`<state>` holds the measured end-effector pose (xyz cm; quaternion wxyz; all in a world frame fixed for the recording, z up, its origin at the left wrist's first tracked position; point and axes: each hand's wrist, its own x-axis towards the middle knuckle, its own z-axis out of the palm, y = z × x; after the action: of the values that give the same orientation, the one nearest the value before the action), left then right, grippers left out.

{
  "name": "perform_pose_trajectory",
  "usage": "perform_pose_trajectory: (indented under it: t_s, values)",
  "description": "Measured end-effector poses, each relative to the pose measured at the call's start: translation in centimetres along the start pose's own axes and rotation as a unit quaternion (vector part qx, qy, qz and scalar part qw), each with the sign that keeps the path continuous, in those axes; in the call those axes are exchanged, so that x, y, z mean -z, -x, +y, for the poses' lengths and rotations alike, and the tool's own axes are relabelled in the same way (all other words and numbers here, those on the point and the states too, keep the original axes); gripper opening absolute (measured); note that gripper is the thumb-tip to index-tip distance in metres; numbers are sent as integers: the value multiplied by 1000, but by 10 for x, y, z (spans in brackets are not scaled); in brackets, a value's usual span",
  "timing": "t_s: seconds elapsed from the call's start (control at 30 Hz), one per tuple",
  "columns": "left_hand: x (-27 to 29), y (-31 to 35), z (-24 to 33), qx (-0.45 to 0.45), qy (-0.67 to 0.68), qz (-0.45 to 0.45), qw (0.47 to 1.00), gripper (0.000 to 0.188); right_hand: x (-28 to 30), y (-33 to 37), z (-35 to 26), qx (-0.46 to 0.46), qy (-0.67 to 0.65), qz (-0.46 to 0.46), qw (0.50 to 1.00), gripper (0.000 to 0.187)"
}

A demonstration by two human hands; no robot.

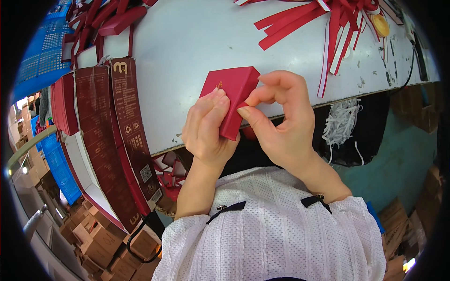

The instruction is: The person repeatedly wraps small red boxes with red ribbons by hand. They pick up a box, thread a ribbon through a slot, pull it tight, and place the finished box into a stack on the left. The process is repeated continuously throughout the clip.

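A small red gift box with a gold mark on its lid is held tilted above the near edge of the white table. My left hand wraps round its left side, with the fingers lying over the lid. At the box's right side is my right hand, thumb and index finger pinched together against the side wall. Whatever lies between those fingertips is too small to make out.
Red and white ribbon strips spread over the table's far right. More red boxes pile up at the far left. A long dark-red printed carton stands left of me. White paper shreds hang below the table's right edge.
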<state>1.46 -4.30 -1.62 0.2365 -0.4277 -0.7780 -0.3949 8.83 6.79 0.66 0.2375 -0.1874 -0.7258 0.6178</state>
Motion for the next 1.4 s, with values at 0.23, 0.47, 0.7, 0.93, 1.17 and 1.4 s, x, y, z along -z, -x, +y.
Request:
perform_pose_trajectory:
  t_s: [0.23,0.47,0.7,0.93,1.17,1.4]
  values:
    - [4,5,-1,33,36,11,999,26,-6,10,12,-71,20,-9,997,93]
    - [2,11,-1,54,56,16,997,24,-27,10,8,-157,-296,-80,939,57]
    - [4,18,2,68,36,15,997,30,-28,0,4,-202,-356,-69,910,21]
    - [48,3,6,101,235,-241,936,96,-7,0,0,-192,-280,-155,928,22]
    - [101,-24,4,122,247,-415,867,34,11,-9,-39,192,56,-474,857,24]
    - [192,-75,-32,154,296,70,940,26,35,5,-21,-30,-183,-68,980,23]
